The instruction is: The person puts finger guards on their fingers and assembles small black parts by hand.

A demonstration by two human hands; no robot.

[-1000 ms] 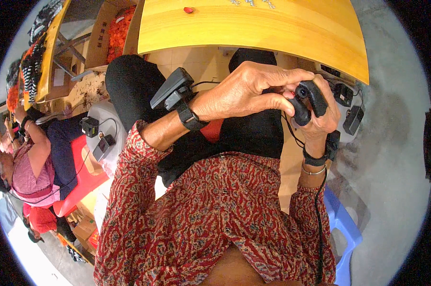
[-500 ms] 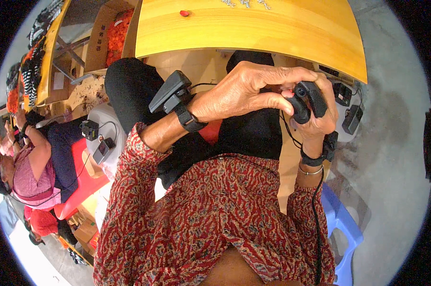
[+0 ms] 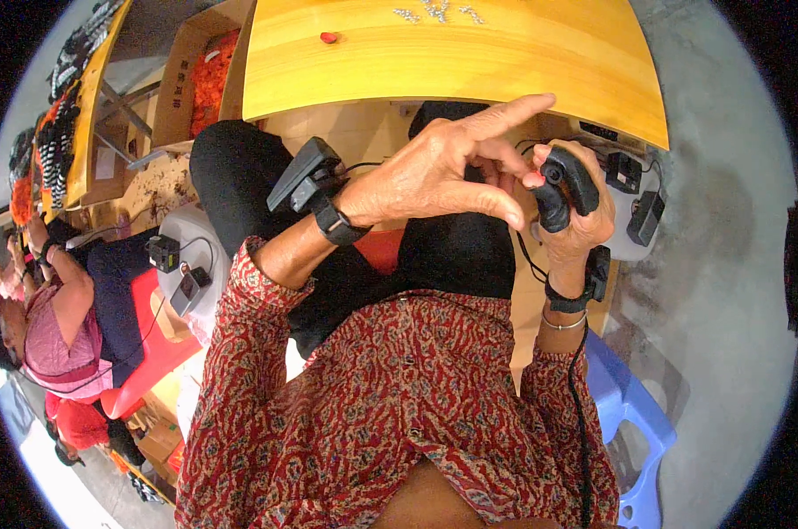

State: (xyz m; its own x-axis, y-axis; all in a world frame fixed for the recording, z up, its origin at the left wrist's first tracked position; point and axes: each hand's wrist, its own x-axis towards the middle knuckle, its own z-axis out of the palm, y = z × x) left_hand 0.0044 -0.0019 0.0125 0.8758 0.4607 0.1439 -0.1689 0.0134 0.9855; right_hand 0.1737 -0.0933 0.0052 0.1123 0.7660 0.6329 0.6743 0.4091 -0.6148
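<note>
In front of the yellow table, my right hand (image 3: 582, 231) is closed around a black curved object (image 3: 579, 179) made of two rounded, padded-looking parts with a gap between them. What kind of thing it is I cannot make out. My left hand (image 3: 469, 167) is close by on its left side, thumb and index finger stretched wide apart. Its other fingers bend toward the black object, their tips near it. A small red bit (image 3: 538, 179) shows at those fingertips; whether it is gripped is unclear. Black straps with small devices sit on both wrists.
The yellow table (image 3: 452, 62) bears a red piece (image 3: 328, 38) and several small silvery pieces (image 3: 436, 12). A carton (image 3: 171, 101) with orange-red stuff stands beyond my left knee. A blue plastic stool (image 3: 633, 414) is at my right. Another person (image 3: 64, 317) sits at far left.
My left thumb and index finger have come off the black object and spread apart. My right hand still holds it. The view has shifted slightly.
</note>
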